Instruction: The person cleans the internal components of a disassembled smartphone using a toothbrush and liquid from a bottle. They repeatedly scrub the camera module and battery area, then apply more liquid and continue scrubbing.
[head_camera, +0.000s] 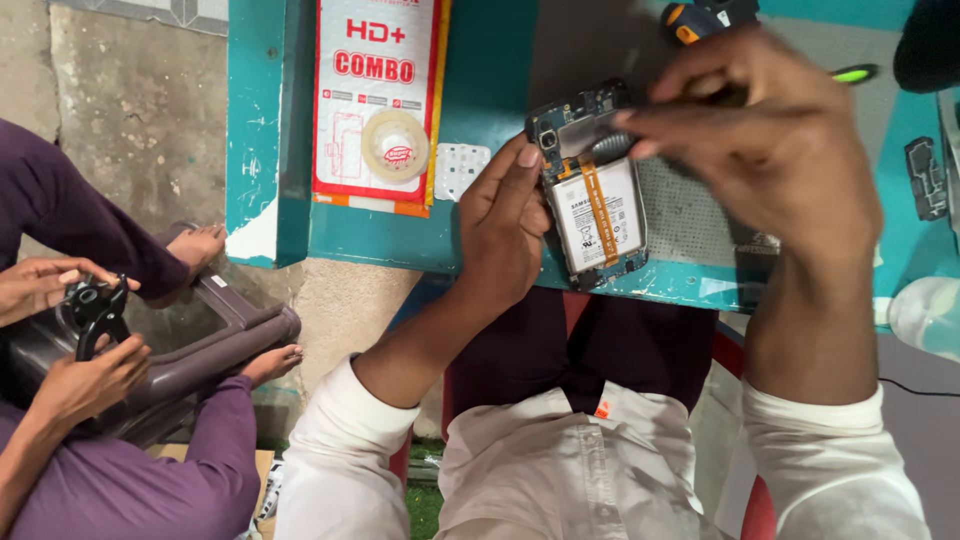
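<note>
An opened phone (592, 200) lies back-up on the teal table (480, 240), showing a white battery with an orange strip and the circuit board at its far end. My left hand (502, 225) steadies the phone's left side, thumb against its edge. My right hand (760, 140) hovers over the phone's upper right, fingers pinched on a thin dark tool whose tip rests near the board. A dark mesh mat (690, 215) lies under the phone.
A red and white flat package (372, 100) with a tape roll (396, 146) lies at the left, a small white perforated piece (460, 166) beside it. Tools with orange and green handles (700, 18) lie at the back. At the left another person's hands (60, 330) hold a black tool over a dark case.
</note>
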